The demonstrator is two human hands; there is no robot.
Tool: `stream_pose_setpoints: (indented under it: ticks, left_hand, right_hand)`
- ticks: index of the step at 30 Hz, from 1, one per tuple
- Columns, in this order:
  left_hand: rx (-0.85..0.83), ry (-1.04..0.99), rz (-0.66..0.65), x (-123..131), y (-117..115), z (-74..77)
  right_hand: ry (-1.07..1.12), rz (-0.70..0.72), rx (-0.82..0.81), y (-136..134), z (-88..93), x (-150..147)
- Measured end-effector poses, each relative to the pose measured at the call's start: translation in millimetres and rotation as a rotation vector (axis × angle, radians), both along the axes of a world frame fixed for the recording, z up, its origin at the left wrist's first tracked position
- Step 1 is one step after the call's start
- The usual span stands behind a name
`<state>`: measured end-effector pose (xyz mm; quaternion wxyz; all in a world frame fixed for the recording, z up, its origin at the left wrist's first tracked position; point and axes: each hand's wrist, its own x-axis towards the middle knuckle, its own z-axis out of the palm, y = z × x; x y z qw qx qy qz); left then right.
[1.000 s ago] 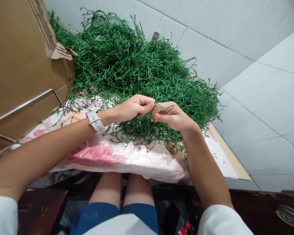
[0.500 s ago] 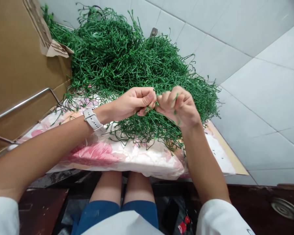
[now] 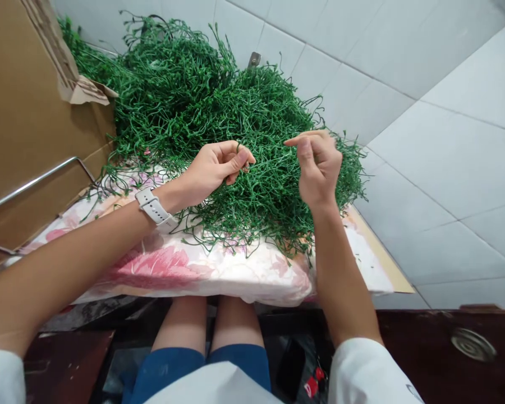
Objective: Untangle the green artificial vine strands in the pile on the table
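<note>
A large tangled heap of thin green plastic stems (image 3: 185,101) with small knobbed ends lies in front of me. My left hand (image 3: 223,166), with a white watch strap (image 3: 155,209) on the wrist, is pinched closed over the heap's front; a bit of green stem shows at its fingertips. To its right my right hand (image 3: 318,165) hovers over the heap. Its index finger points left and the thumb is raised, while the other fingers are curled; I see nothing held between finger and thumb. The two hands are apart.
A floral-patterned cloth surface (image 3: 235,275) lies under the heap, above my knees. A cardboard box (image 3: 37,112) and a metal rod (image 3: 37,182) stand at the left. White wall tiles (image 3: 408,168) rise behind and right. Dark wooden furniture (image 3: 425,348) is at the lower right.
My hands have moved apart from where they met over the heap. The right hand has turned and its index finger has straightened. Green bits seen at its fingers before no longer show.
</note>
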<state>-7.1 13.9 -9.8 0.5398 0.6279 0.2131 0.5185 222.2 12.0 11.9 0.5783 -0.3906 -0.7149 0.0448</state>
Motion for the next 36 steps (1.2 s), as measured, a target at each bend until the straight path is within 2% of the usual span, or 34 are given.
stream_pose_setpoints:
  ticks: [2,4,7,10,13,17,24,28,31,33,36]
  left_hand:
    - [0.016,0.012,0.020,1.2,0.9,-2.0]
    - [0.019,0.023,0.038,2.6,1.4,-3.6]
    - [0.022,0.024,0.042,4.1,1.1,-4.4]
    - [0.015,0.005,0.015,4.7,-1.1,-3.2]
    - [-0.032,-0.047,-0.070,5.5,-6.0,-0.5]
    - [-0.141,-0.128,-0.256,6.7,-15.0,4.4]
    - [-0.260,-0.240,-0.464,6.0,-22.4,3.8]
    - [-0.318,-0.308,-0.499,2.1,-22.3,4.6]
    - [-0.349,-0.343,-0.445,-1.7,-21.8,11.9]
    - [-0.356,-0.361,-0.408,-3.2,-21.3,17.2]
    - [-0.366,-0.373,-0.362,-3.5,-19.4,20.7]
  right_hand:
    - [-0.047,0.202,-0.065,-10.1,0.1,-14.1]
    - [-0.137,0.324,-0.122,-15.9,-1.7,-24.5]
    - [-0.252,0.353,-0.131,-17.0,-6.2,-32.4]
    - [-0.266,0.407,-0.181,-15.9,-8.6,-33.8]
    - [-0.234,0.555,-0.276,-16.6,-7.7,-32.9]
    - [-0.236,0.750,-0.333,-16.7,-6.7,-31.5]
    - [0.039,1.011,-0.334,-12.7,-12.7,-36.1]
    - [0.169,1.136,-0.312,-14.2,-13.4,-43.7]
    - [0.272,1.127,-0.349,-15.3,-13.5,-47.0]
    - [0.339,1.012,-0.414,-13.5,-13.1,-44.7]
    - [0.394,0.762,-0.433,-3.2,-11.4,-29.8]
